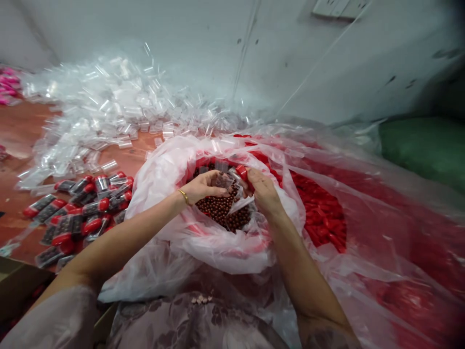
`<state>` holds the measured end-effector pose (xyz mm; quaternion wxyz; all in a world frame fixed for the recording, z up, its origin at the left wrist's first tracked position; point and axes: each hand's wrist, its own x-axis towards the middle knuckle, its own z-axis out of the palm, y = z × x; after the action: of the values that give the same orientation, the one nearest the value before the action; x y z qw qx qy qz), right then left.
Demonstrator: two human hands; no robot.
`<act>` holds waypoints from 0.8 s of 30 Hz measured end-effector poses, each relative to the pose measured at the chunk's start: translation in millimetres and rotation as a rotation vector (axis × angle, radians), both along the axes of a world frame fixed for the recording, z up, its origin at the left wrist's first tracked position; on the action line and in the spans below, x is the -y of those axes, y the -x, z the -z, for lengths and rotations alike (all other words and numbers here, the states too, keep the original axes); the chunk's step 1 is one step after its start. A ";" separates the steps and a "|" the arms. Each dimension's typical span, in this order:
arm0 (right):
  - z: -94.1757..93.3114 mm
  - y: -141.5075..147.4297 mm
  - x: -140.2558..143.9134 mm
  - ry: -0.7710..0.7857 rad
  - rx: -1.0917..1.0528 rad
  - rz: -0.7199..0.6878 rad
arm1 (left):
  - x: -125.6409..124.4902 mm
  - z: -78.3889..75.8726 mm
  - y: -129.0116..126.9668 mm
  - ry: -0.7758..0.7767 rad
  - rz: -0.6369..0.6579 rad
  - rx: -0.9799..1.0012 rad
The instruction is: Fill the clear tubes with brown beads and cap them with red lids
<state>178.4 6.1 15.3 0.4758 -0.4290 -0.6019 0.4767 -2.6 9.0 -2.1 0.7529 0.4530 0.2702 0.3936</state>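
My left hand (205,186), with a gold bracelet at the wrist, is cupped over a clear plastic tube (227,182) and touches it above a bag of small brown beads (223,211). My right hand (263,191) grips the tube's other end by its red cap (241,172). Both hands work inside the open mouth of a white plastic bag (218,247) in my lap. The tube looks partly filled with beads, but it is blurred.
Filled tubes with red caps (78,208) lie in a heap at the left on the reddish floor. Behind them spreads a big pile of empty clear tubes (112,114). A large clear bag of red caps (323,213) lies at the right, a green sack (425,148) beyond it.
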 end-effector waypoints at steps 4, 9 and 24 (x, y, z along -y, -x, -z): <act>3.3 4.0 8.6 -0.163 0.193 0.058 | -3.0 1.9 -2.6 -0.088 0.027 -0.026; 7.5 4.1 8.5 -0.309 0.398 0.031 | -2.5 4.3 -0.4 -0.251 -0.017 -0.111; -1.6 -6.6 15.9 -0.754 0.914 -0.081 | 13.8 3.7 -1.8 -0.701 -0.142 -0.608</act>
<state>185.0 -9.8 16.9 0.2693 -0.3689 -0.8895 0.0146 -0.9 -4.8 -5.7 0.4123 0.7551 0.3597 0.3613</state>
